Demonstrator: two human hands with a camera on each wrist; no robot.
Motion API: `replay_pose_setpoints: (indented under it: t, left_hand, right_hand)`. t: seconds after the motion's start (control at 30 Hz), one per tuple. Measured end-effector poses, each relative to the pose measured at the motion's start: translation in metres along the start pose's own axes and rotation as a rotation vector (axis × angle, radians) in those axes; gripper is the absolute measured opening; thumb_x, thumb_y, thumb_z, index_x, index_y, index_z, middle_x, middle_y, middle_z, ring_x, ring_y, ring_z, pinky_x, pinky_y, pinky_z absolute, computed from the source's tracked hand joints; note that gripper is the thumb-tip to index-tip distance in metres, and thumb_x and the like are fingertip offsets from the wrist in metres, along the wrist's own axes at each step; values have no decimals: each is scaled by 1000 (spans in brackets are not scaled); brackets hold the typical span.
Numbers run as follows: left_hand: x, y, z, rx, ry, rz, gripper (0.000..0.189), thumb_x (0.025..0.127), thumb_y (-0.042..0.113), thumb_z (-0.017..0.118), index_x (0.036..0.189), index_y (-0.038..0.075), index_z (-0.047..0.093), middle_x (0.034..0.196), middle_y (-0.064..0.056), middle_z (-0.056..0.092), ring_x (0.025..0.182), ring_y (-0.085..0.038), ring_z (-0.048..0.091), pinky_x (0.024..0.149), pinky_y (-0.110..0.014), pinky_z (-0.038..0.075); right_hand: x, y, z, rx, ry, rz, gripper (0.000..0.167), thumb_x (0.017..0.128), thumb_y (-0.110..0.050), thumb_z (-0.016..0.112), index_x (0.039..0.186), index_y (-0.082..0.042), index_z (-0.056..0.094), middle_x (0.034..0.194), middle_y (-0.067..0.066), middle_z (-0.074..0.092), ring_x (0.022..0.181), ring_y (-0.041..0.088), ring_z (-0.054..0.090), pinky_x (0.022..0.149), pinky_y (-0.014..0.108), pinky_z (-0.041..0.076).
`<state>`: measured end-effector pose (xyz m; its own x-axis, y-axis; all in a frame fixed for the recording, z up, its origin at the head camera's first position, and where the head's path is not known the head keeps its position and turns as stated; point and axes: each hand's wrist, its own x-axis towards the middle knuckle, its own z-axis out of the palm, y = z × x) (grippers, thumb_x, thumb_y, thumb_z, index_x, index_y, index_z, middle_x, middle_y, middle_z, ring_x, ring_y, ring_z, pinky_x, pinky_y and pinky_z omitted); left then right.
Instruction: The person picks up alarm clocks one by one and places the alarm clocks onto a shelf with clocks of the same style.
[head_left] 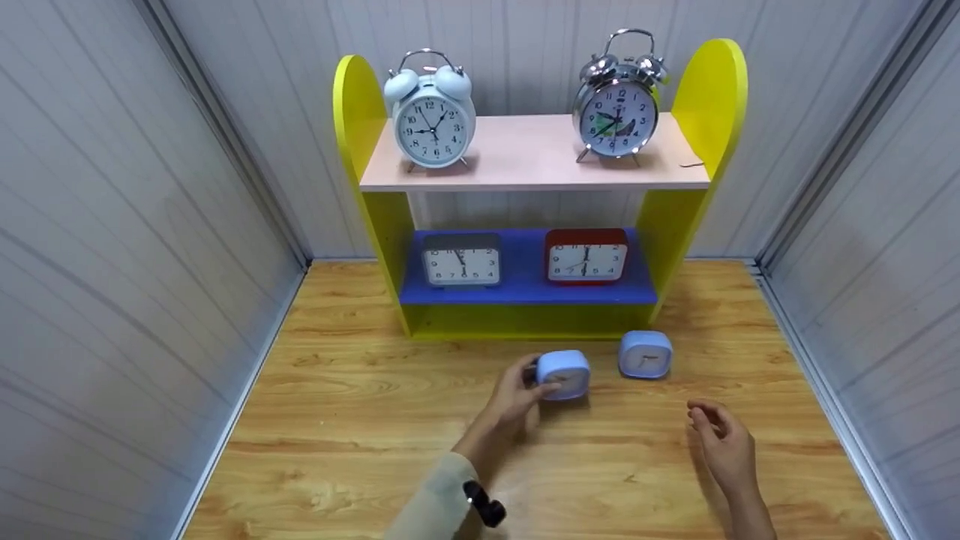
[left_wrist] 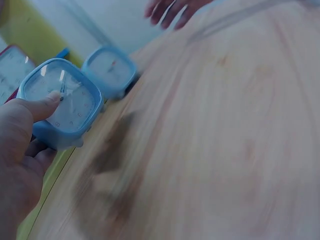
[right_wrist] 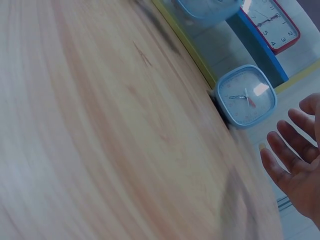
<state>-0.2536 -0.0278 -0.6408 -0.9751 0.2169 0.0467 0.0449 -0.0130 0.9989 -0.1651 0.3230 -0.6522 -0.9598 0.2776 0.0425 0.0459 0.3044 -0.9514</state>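
A small light-blue alarm clock [head_left: 564,373] is gripped by my left hand [head_left: 517,391], thumb across its face and fingers behind. In the left wrist view this clock [left_wrist: 75,107] is held off the wooden surface, with its shadow below. A second light-blue alarm clock [head_left: 646,355] stands on the wood in front of the shelf's right end. My right hand [head_left: 724,448] is nearest to that one, apart from it and holding nothing. Its fingers are loosely bent in the right wrist view, where the standing clock [right_wrist: 246,96] shows its face.
Behind stands a yellow-sided shelf [head_left: 525,322]. Its pink top board [head_left: 525,150] bears a white twin-bell clock [head_left: 433,127] and a silver twin-bell clock [head_left: 619,112]. The blue lower board [head_left: 521,262] bears a grey clock [head_left: 462,260] and a red clock [head_left: 586,256]. Pale panel walls [head_left: 135,225] enclose the area.
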Motion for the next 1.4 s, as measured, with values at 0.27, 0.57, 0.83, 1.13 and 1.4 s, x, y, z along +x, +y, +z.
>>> replay_pose_setpoints:
  t: [0.27,0.57,0.83,1.13,1.4]
  left_hand:
    - [8,-3,-62,47,8,17,55,94,-1,78,142,-13,53,132,-27,64,122,-39,62,102,-38,54]
    - [23,-5,-116,124,124,-12,59,94,1,78,144,-14,51,138,-30,60,129,-43,59,109,-44,50]
    - [32,-16,-149,102,287,-6,59,93,2,80,144,-14,54,139,-32,61,134,-45,57,112,-48,47]
    - [41,-14,-169,100,339,-42,61,95,1,79,148,-12,51,146,-32,57,138,-45,54,114,-49,45]
    - [56,-16,-177,98,311,-4,60,97,-5,73,149,-16,47,147,-35,54,139,-46,52,114,-50,45]
  right_hand:
    - [-3,-1,2,-5,5,-13,40,109,-31,61,132,1,68,120,3,73,103,0,66,86,21,57]
    - [-3,-2,2,-25,23,-34,38,109,-31,61,128,1,70,120,11,74,100,0,67,83,17,56]
    - [-3,-1,-1,-63,11,4,41,110,-36,59,130,-1,70,125,18,72,100,-3,66,84,15,53]
    - [-1,-2,-3,-57,10,-18,39,110,-34,59,129,-2,70,123,14,72,102,-2,65,84,15,52]
    - [-3,-2,-3,-14,2,-17,39,110,-30,60,128,3,69,119,16,71,105,11,69,88,24,58]
